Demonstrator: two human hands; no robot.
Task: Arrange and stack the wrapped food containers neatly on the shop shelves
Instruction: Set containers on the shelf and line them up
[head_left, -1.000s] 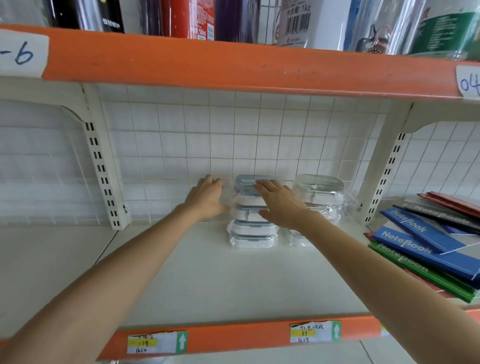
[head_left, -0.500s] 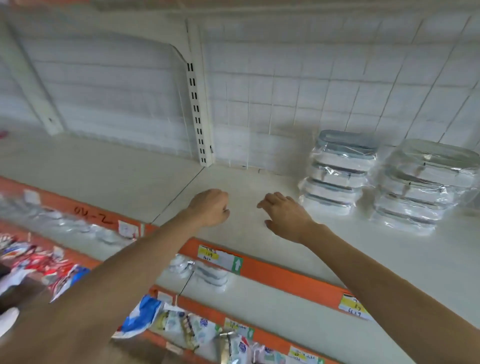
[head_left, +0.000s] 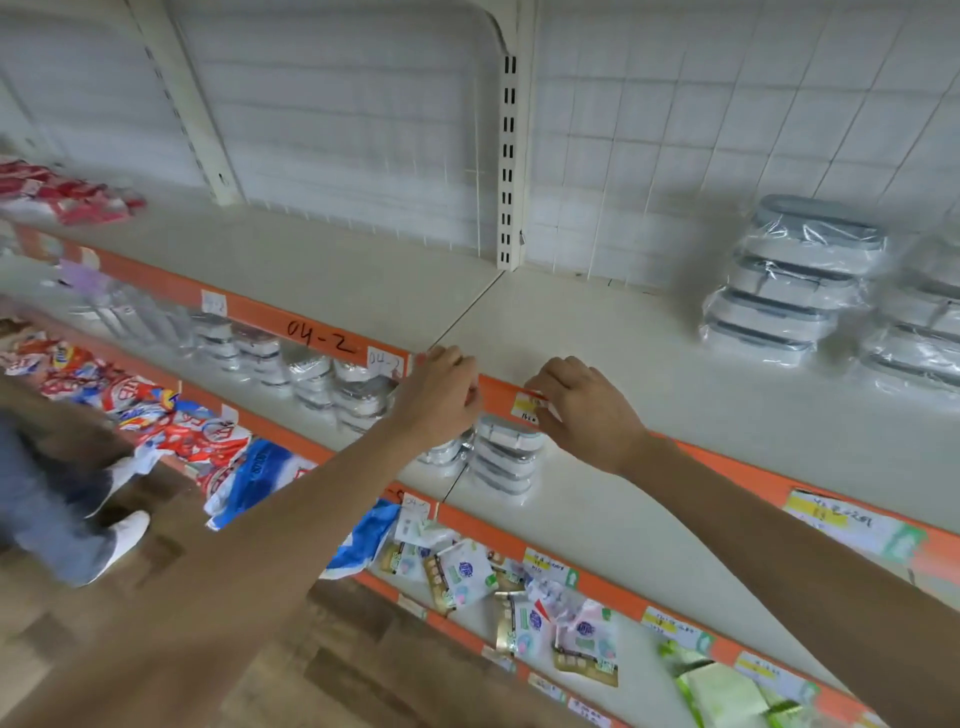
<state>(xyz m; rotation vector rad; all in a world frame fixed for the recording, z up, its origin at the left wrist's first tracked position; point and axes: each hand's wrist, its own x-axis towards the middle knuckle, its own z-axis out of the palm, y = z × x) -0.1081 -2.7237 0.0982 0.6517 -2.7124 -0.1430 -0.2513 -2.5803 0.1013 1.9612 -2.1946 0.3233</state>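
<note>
- On the lower shelf (head_left: 597, 525), a row of wrapped containers (head_left: 311, 376) is sitting behind its orange front edge, running from the left toward the middle; one short stack (head_left: 506, 460) is standing just below the hands, near the seam between two shelf boards. By my reading these are waiting to be moved up.
- The left hand (head_left: 441, 395) is hovering over the orange front edge of the upper shelf (head_left: 675, 395), fingers curled loosely and holding nothing, forearm reaching in from the lower left.
- The right hand (head_left: 584, 410) is hanging just beside it over the same edge, knuckles up, fingers bent downward and relaxed, gripping nothing; it is partly covering a yellow price label (head_left: 527, 408).
- At the upper shelf's back right, a finished stack of four wrapped containers (head_left: 795, 286) is standing against the wire back panel (head_left: 701, 130), with a second stack (head_left: 919, 338) just beside it at the right edge.
- Judging by this, part of the stacking is done and more containers are remaining below.
</note>
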